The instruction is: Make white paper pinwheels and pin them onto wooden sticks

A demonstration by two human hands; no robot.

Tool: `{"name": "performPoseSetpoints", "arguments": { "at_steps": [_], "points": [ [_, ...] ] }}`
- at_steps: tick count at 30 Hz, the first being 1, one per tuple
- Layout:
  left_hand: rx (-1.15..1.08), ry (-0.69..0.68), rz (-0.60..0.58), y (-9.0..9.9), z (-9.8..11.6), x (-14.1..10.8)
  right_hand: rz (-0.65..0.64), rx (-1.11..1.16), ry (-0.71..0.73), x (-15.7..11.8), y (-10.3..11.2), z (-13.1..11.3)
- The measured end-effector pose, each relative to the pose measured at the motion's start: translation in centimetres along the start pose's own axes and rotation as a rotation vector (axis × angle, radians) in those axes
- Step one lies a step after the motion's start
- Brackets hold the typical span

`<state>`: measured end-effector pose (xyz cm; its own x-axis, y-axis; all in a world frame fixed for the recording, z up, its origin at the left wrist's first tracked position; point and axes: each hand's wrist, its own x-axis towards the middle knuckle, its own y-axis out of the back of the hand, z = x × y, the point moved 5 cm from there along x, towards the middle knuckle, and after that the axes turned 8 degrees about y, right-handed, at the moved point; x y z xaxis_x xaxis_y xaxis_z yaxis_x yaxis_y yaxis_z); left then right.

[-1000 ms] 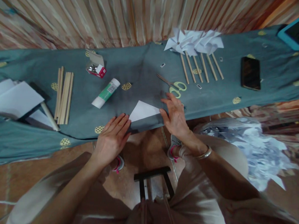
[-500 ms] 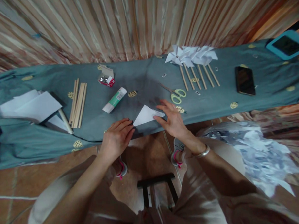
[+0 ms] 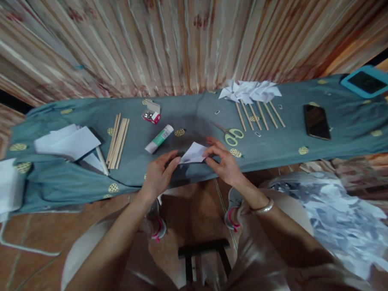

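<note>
In the head view, the left hand is pinching the folded white paper by its left corner; the right hand is grasping its right end, holding it nearer than the glue stick and scissors.

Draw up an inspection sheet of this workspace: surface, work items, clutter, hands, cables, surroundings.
Surface: blue-green patterned cloth, wrinkled at left.
Work items: folded white paper between the hands; glue stick, wooden sticks, small open box, white sheets to its left; scissors, paper pinwheels to its right.
Clutter: phone, blue-framed device, far right.
Left hand: thumb and forefinger at the paper's left corner; grip unclear.
Right hand: thumb and fingers holding its right end.
Cables: white cord from a white device, left edge.
Surroundings: striped curtain behind, tiled floor below, heap of white paper pieces lower right.
</note>
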<state>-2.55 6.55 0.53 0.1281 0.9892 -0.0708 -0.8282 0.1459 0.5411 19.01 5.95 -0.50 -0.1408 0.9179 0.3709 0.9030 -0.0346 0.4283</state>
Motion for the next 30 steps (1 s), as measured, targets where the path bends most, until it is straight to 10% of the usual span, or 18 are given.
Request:
{"name": "performPoseSetpoints", "arguments": {
  "at_steps": [14,21,30],
  "points": [
    [-0.568,0.344,-0.162,-2.9,0.9,0.8,0.182,0.198,-0.014,0.3,1.6,-1.3],
    [-0.565,0.306,-0.119,-2.7,1.6,0.7,0.258,0.498,-0.387,0.4,1.6,1.3],
    [-0.594,0.351,-0.203,-3.0,2.3,0.6,0.265,0.494,-0.397,1.0,1.3,1.7]
  ]
}}
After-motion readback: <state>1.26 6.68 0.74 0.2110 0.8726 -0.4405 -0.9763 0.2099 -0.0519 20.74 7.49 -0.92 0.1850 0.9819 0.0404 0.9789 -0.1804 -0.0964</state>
